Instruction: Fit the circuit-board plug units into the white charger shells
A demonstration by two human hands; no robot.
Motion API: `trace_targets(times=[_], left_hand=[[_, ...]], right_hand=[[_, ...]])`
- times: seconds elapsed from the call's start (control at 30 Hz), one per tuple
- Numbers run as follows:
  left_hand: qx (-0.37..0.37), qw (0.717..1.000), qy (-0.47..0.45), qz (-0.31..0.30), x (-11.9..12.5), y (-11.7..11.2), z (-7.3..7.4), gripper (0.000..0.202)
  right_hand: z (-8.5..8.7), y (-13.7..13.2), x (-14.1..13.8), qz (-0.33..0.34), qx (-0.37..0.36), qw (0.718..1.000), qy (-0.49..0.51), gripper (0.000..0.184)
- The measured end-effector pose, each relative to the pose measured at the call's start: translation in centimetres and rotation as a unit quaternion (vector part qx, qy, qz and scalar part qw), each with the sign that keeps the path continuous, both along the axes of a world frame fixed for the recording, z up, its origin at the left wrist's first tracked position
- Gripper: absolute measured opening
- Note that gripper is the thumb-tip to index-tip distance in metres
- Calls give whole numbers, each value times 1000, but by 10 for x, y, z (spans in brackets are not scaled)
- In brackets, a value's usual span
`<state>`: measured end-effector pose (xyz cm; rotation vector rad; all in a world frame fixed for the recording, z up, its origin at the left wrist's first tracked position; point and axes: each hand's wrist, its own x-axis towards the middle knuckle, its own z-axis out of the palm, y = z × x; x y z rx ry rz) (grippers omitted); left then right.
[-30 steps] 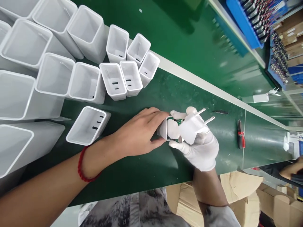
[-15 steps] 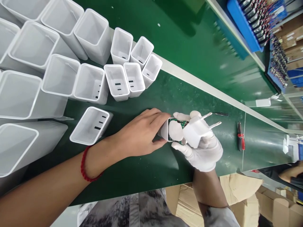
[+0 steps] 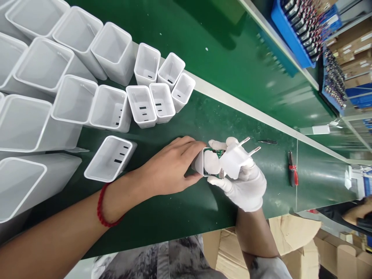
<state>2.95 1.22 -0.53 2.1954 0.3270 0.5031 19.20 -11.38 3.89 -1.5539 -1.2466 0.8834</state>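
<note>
My left hand [image 3: 170,166], bare with a red cord bracelet [image 3: 102,207] at the wrist, is closed round a small white charger housing [image 3: 198,163]. The housing lies on its side, its mouth facing right. A green circuit board [image 3: 217,152] with a round whitish pad [image 3: 211,162] sits partly in that mouth. My right hand [image 3: 248,188], in a white glove, grips a white two-pin plug cap [image 3: 233,159] beside the board, pins pointing up and right. Its thumb and a fingertip reach along both sides of the board. Whether cap and board are joined is hidden.
Several white housings [image 3: 109,101] stand mouth-up at the left, with a slotted housing [image 3: 106,159] nearest my left forearm. Red-handled pliers [image 3: 292,170] and a dark thin tool [image 3: 267,142] lie right. A blue bin [image 3: 295,35] sits on the far shelf. Another person's arm [image 3: 353,211] shows far right.
The plug cap has come slightly closer to the housing mouth, and my right hand has moved a little left with it. The whole view has shifted slightly. Both hands keep their grip.
</note>
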Motion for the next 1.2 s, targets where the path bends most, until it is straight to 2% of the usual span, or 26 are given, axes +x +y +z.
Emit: trace_targets(times=[0.33,0.53,0.63,0.73,0.9,1.1,1.2], left_hand=[[-10,1000,-4,1,0,0,0,44],[-12,1000,2,1,0,1,1,43],[-22,1000,18,0,0,1,1,45],[-25,999,22,-2,-1,0,0,51],[-20,1000,6,5,-3,0,0,52],[10,1000,17,-1,-3,-1,0,43],[14,1000,18,10,-2,-2,-2,42]], right_hand=[[-1,-7,-2,-19,-18,995,-99,76],[-1,-3,-4,-1,-17,995,-95,80],[0,0,-1,13,-41,997,-60,83],[3,-1,0,3,-71,997,17,85],[4,1,-7,-16,-80,994,79,63],[-18,4,-13,-42,-109,989,87,70],[-25,2,-10,-80,-73,988,108,67]])
